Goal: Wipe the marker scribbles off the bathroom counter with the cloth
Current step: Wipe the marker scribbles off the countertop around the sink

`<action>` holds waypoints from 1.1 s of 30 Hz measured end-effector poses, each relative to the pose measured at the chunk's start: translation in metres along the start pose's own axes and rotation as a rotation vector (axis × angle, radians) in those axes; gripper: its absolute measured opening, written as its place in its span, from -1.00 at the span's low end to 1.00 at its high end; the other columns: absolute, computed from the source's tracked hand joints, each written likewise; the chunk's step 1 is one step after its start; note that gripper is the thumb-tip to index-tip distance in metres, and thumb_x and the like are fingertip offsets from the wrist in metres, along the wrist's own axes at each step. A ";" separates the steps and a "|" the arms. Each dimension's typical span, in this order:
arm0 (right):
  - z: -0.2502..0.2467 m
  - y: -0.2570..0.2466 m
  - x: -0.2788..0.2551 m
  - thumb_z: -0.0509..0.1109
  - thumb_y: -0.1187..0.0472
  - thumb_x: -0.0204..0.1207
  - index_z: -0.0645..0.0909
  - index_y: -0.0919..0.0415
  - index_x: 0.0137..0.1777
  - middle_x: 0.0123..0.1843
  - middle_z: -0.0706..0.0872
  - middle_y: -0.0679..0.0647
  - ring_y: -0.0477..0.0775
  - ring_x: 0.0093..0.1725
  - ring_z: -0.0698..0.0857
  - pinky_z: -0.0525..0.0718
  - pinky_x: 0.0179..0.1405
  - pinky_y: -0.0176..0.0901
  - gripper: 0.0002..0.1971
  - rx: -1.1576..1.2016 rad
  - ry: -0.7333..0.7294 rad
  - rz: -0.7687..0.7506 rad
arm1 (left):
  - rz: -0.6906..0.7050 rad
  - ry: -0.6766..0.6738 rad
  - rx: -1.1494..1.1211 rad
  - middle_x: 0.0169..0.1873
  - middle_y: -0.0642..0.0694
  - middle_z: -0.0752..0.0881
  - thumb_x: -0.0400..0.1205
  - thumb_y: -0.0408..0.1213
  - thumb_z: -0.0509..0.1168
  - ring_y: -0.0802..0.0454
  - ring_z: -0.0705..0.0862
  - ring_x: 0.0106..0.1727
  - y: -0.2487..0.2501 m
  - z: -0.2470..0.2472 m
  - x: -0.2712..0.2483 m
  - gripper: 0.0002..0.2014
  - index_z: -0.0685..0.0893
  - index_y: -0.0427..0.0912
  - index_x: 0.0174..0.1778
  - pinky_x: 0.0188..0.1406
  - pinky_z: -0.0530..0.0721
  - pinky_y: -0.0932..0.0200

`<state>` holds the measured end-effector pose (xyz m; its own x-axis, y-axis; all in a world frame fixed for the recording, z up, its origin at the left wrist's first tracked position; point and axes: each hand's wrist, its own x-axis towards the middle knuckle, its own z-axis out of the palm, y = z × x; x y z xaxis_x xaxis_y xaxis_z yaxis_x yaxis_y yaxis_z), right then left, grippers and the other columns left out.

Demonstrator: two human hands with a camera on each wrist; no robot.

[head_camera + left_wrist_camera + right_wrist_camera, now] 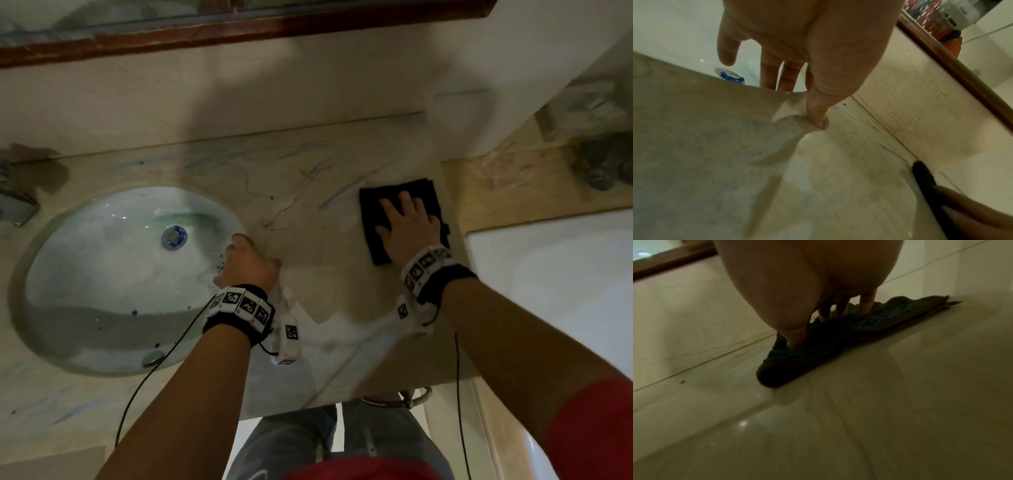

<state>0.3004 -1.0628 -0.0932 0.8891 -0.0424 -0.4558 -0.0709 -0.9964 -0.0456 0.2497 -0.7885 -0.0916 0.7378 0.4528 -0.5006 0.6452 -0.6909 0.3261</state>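
Note:
The dark cloth (371, 205) lies folded and flat near the right end of the beige marble counter (325, 291). My right hand (407, 222) presses on the cloth (818, 350) with fingers (866, 305) straight and spread. Blue marker scribbles (342, 195) run left of the cloth, with more blue marks (301, 150) near the back wall and fainter ones (75, 411) at the front left. My left hand (248, 263) rests on the sink's right rim, its thumb (818, 116) on the counter and its fingers (768, 76) hanging into the basin, holding nothing.
A white oval sink (102, 274) with blue specks and a metal drain (174, 236) fills the counter's left. A faucet (17, 205) sits at far left. A wood-framed mirror (205, 34) hangs behind. A white wall block (513, 85) stands close behind the cloth, dark items (599, 164) beyond it.

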 end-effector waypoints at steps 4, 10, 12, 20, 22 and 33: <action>-0.023 -0.005 0.040 0.07 -0.16 0.70 -0.03 -0.16 0.70 0.75 -0.13 0.00 0.21 0.71 -0.09 0.13 0.59 0.36 -0.39 0.029 -0.047 0.019 | 0.001 -0.003 0.004 0.25 -0.11 0.56 0.40 0.02 0.48 -0.23 0.60 0.24 -0.002 0.001 0.004 -0.41 0.37 -0.05 0.25 0.26 0.49 -0.28; 0.010 -0.008 -0.019 0.02 -0.15 0.72 0.02 -0.19 0.69 0.74 -0.01 0.04 0.22 0.70 0.02 0.24 0.55 0.30 -0.45 -0.084 0.043 -0.097 | -0.003 0.004 0.011 0.25 -0.11 0.55 0.40 0.03 0.49 -0.25 0.61 0.24 -0.001 0.003 0.004 -0.40 0.37 -0.05 0.23 0.23 0.47 -0.27; 0.017 -0.010 -0.031 0.02 -0.13 0.72 0.01 -0.19 0.68 0.74 -0.02 0.05 0.22 0.70 0.01 0.23 0.56 0.29 -0.45 -0.090 0.023 -0.123 | -0.008 0.006 0.009 0.24 -0.12 0.56 0.40 0.02 0.50 -0.24 0.61 0.23 -0.001 0.003 0.004 -0.41 0.37 -0.05 0.22 0.22 0.47 -0.27; -0.015 -0.034 0.029 0.03 -0.13 0.72 -0.05 -0.18 0.69 0.75 -0.14 0.00 0.19 0.71 -0.10 0.10 0.60 0.35 -0.42 -0.019 -0.045 -0.062 | -0.010 -0.020 -0.004 0.25 -0.10 0.54 0.42 0.01 0.48 -0.21 0.59 0.24 -0.001 0.002 0.006 -0.42 0.36 -0.04 0.25 0.24 0.41 -0.25; -0.017 -0.036 0.028 0.02 -0.11 0.73 -0.05 -0.18 0.69 0.75 -0.14 0.00 0.20 0.71 -0.10 0.11 0.60 0.33 -0.43 -0.038 -0.067 -0.064 | -0.010 -0.024 -0.007 0.25 -0.10 0.54 0.41 0.01 0.47 -0.21 0.59 0.24 -0.002 0.002 0.006 -0.42 0.35 -0.03 0.25 0.25 0.40 -0.26; 0.007 -0.051 0.003 0.04 -0.09 0.72 -0.02 -0.20 0.68 0.75 -0.09 0.02 0.21 0.70 -0.04 0.12 0.61 0.31 -0.45 -0.097 0.009 -0.229 | -0.006 -0.028 -0.017 0.26 -0.12 0.53 0.43 0.00 0.47 -0.23 0.59 0.24 -0.003 0.001 0.004 -0.42 0.35 -0.05 0.25 0.27 0.42 -0.30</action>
<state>0.3035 -1.0120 -0.0988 0.8812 0.1851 -0.4350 0.1763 -0.9825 -0.0609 0.2510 -0.7852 -0.0954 0.7279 0.4409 -0.5252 0.6534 -0.6784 0.3361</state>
